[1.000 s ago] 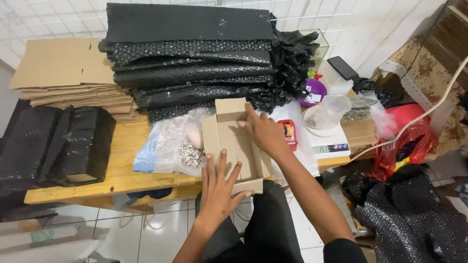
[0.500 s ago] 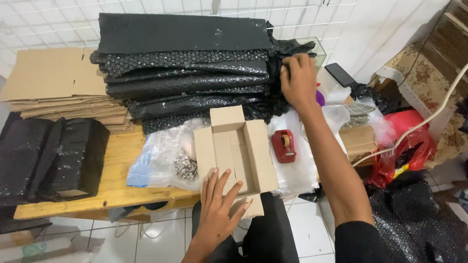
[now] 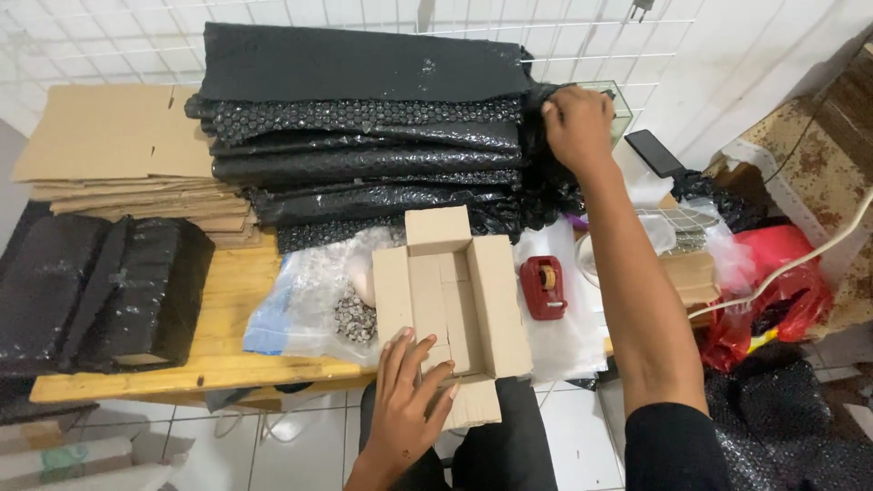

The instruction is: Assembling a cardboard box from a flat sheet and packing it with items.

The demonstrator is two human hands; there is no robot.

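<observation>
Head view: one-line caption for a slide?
Left hand steadies an open cardboard box while right hand grips the stacked black bubble wrap.

A small packing workshop: flattened cardboard sheets [image 3: 114, 150] and folded black bubble wrap [image 3: 364, 118] are stacked along the wooden table's [image 3: 227, 309] far edge, a red tape dispenser [image 3: 543, 286] near its right edge.

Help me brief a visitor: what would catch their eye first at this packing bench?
The tall stack of black bubble wrap at the back, where the right hand grips its edge. In front, an open cardboard box sits steadied by the left hand, a red tape dispenser beside it.
</observation>
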